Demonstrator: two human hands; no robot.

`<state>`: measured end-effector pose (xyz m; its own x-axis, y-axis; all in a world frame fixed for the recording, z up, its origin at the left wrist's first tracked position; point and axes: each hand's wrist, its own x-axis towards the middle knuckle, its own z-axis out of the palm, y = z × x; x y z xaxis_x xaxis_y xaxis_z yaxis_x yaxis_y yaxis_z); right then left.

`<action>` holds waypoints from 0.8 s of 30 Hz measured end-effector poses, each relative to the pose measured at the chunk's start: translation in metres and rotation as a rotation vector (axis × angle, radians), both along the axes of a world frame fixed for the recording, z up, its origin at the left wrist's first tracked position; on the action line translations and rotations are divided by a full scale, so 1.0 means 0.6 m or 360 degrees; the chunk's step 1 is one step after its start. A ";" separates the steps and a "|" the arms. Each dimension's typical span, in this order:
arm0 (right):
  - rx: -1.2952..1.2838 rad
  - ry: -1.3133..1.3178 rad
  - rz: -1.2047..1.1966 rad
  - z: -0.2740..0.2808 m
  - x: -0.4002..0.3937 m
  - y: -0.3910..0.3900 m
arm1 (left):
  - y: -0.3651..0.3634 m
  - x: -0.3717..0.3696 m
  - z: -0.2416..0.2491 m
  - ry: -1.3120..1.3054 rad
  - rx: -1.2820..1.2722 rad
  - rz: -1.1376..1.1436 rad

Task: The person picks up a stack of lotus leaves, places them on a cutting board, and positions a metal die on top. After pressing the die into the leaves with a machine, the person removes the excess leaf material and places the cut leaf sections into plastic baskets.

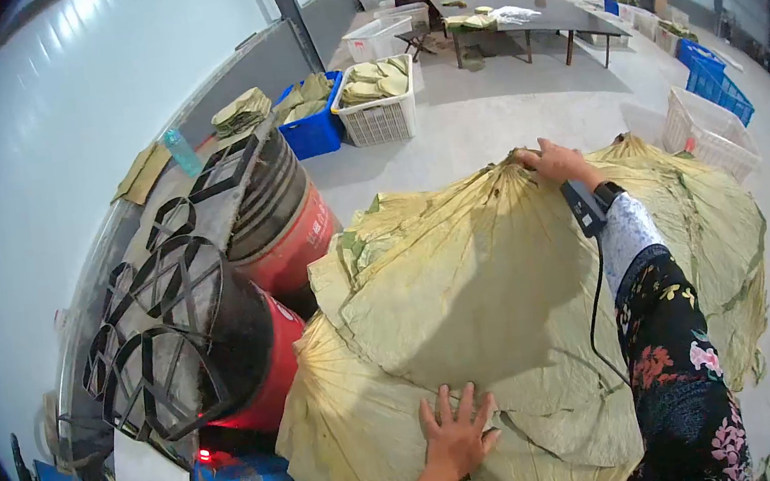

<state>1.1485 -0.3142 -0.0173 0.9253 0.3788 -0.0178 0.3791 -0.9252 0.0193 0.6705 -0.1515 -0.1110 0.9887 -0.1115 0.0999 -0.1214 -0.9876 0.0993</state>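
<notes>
Seeing a white basket (377, 116) and blue crate (314, 129) holding folded leaves. Our left hand (457, 434) lies flat, fingers spread, on the big leaf's (468, 288) near edge; our right hand (556, 164) pinches its far edge, fingers curled over the rim.

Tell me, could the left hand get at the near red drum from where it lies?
Probably yes. The left hand lies flat on the leaf pile, and the red drum stands just beyond the pile's left edge, with nothing visible between them.
</notes>
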 end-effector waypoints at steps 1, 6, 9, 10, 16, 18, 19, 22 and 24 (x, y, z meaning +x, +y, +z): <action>-0.0032 -0.0164 0.0451 -0.056 0.060 -0.029 | 0.000 0.002 0.002 0.0028 -0.0013 0.0000; 0.0315 0.0183 0.0455 0.106 -0.089 -0.010 | -0.004 0.007 -0.010 0.0027 -0.0091 0.0011; 0.0709 0.0321 0.0433 0.155 -0.141 -0.017 | -0.005 0.006 -0.001 -0.0062 -0.0070 0.0000; 0.0869 0.0282 0.0515 0.161 -0.149 -0.021 | -0.005 0.002 -0.003 -0.0084 -0.0059 0.0003; 0.1032 0.0453 0.0899 0.309 -0.372 -0.071 | 0.000 -0.007 -0.017 -0.0170 -0.0076 -0.0019; 0.0920 0.0171 0.0920 0.322 -0.452 -0.066 | 0.003 -0.019 -0.017 -0.0201 -0.0131 -0.0035; 0.0762 -0.0073 0.0772 0.331 -0.495 -0.056 | 0.007 -0.021 -0.015 -0.0184 -0.0089 -0.0070; 0.0666 -0.0390 0.0535 0.369 -0.645 -0.041 | 0.008 -0.059 0.028 -0.0043 -0.0452 -0.0098; 0.0557 -0.1153 0.0724 0.382 -0.756 -0.049 | 0.007 -0.123 0.059 0.0077 -0.0858 -0.0089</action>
<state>0.6948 -0.3439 0.2122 0.4262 0.5834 0.6914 0.7119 -0.6879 0.1415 0.5970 -0.1475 -0.0756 0.9876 -0.1096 0.1123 -0.1553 -0.7872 0.5968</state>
